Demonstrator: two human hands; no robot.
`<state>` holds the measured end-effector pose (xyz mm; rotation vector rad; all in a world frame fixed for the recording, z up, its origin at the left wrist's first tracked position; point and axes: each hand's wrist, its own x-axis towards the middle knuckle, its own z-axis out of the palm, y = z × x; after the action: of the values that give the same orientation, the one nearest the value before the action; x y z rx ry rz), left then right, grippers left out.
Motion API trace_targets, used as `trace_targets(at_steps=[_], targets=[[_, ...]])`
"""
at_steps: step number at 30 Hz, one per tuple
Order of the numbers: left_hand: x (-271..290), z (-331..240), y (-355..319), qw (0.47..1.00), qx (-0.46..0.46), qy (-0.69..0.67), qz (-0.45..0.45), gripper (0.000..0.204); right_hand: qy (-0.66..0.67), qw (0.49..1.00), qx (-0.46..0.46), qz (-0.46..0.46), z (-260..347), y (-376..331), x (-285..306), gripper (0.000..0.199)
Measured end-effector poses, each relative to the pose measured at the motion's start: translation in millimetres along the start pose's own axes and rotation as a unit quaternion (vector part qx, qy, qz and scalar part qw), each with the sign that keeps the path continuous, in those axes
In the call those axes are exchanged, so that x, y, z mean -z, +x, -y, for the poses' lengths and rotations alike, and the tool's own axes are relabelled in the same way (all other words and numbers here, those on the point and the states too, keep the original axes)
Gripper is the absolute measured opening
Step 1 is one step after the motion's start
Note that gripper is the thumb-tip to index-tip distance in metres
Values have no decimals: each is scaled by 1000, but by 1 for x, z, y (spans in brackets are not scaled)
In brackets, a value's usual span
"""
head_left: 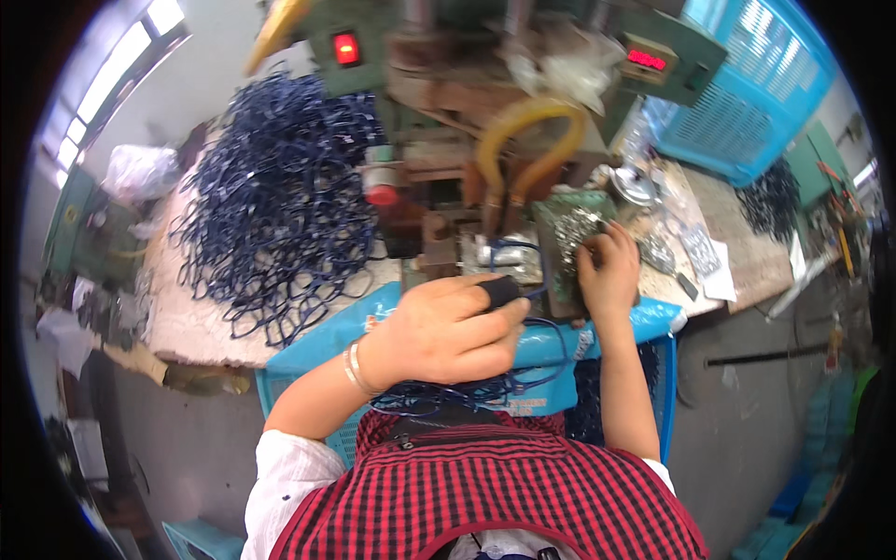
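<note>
Head view: green press machine (523, 56) at bench rear; heap of dark blue frames (280, 196) left of it, blue crate (747, 93) right of it. Left hand (439, 331) curled, pinching a blue frame (523, 280) just before the machine. Right hand (607, 271) fingers bent on a tray of small metal parts (569, 233), beside that frame.
</note>
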<state>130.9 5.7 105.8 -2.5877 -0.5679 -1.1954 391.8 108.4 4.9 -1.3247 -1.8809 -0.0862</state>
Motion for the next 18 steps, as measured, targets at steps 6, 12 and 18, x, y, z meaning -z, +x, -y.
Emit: trace_targets(at_steps=[6, 12, 18], targets=[[3, -47, -22, 984, 175, -10, -41, 18, 62, 990, -122, -16, 4, -6, 1, 13], [86, -29, -45, 862, 378, 246, -231, 24, 231, 951, -207, -7, 14, -12, 17, 10], [66, 68, -112, 758, 479, 407, 173, 18, 312, 923, -223, 5, 38, 3, 3, 16]])
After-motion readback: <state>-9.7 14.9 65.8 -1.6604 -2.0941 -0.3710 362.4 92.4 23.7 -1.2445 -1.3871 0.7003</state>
